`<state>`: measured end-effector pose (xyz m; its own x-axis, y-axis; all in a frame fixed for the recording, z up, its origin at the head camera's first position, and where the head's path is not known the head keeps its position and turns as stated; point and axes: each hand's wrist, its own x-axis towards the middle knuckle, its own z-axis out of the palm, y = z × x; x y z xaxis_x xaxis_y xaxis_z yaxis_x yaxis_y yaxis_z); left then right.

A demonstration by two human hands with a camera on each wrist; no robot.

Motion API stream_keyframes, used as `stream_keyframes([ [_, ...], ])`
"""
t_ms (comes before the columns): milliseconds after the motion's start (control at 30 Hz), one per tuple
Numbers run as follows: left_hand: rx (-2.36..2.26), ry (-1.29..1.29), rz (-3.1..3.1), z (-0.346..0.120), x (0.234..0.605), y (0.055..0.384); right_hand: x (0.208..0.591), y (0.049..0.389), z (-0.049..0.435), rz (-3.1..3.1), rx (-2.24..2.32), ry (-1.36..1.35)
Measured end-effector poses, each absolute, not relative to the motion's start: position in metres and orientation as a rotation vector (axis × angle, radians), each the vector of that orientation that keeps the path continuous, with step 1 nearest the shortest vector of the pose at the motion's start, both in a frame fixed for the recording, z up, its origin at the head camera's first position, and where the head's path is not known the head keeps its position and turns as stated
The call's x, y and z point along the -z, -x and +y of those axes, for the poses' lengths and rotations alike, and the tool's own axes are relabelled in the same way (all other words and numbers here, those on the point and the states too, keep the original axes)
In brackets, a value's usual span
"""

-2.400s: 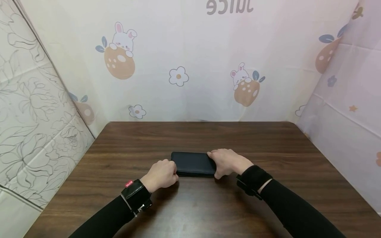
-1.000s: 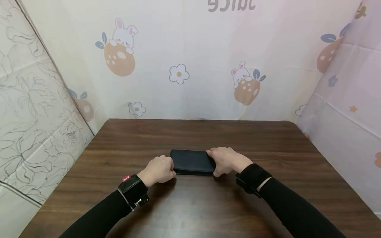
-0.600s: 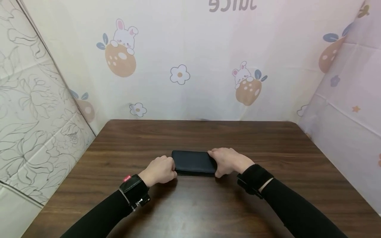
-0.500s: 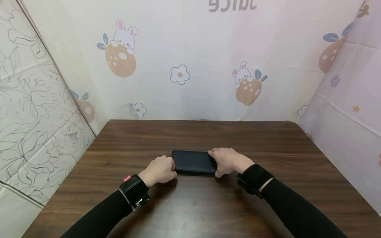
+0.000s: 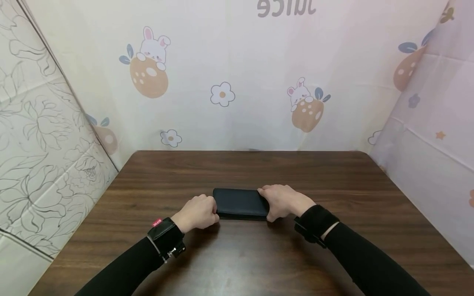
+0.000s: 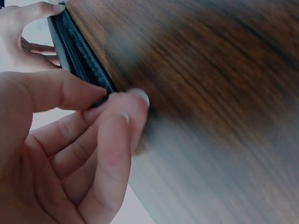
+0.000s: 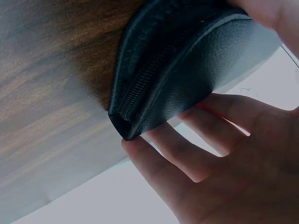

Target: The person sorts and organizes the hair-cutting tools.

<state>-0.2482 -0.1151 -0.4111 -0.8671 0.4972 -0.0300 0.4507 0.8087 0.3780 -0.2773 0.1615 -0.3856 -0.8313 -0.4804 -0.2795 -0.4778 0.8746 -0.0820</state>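
A black leather-look zip wallet lies flat on the dark wood-grain table, its long side facing me. My right hand grips its right end, thumb at the near edge and fingers round the end. In the right wrist view the zipper runs along the edge, its teeth meeting. At the wallet's left near corner, my left hand pinches with thumb and index finger, the other fingers curled. What lies between those fingertips at the corner is hidden; I cannot tell whether it is the zip pull.
A pale curtain with rabbit and fruit prints hangs behind the table's far edge. White flower-patterned sheeting stands along the left, and more printed cloth lines the right side. Both wrists wear black straps.
Compared with the oldest frame, my left hand has shifted slightly left and away along the wallet's left end. The right hand and the wallet stay in place; the head view tilts a little.
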Motion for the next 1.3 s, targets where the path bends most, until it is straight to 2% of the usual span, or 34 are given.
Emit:
stream_keyframes([
  [1300,-0.509,-0.788,2.873,-0.1221,0.4108,0.2512,0.3874,0.2777,0.1608,2.756,-0.001,0.718],
])
